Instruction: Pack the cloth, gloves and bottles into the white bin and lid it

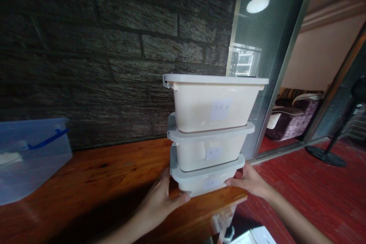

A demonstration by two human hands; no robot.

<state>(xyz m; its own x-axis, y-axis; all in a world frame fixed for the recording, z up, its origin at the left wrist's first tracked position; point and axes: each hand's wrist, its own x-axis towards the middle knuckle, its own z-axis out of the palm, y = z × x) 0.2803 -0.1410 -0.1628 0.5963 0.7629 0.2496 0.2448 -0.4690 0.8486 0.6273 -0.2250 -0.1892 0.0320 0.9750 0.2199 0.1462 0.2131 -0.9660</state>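
Observation:
Three lidded white storage boxes are stacked in front of me: the top box (194, 108) is the largest, the middle box (191, 156) is smaller, and the bottom box (197, 186) is the smallest. Each carries a pale paper label on its front, and grey latches show at the left side. My left hand (162, 198) grips the bottom box at its left side, thumb on the front. Around its right side closes my right hand (251, 181), thumb also at the front. I cannot tell whether the stack rests on the wooden table (114, 167) or is slightly raised.
A clear blue storage bin (54, 160) with a blue handle stands at the left. Behind is a dark stone wall (120, 45). At the right are a glass sliding door (265, 38), a purple sofa (300, 118) and a fan base (326, 156). A white box (257, 236) lies low in front.

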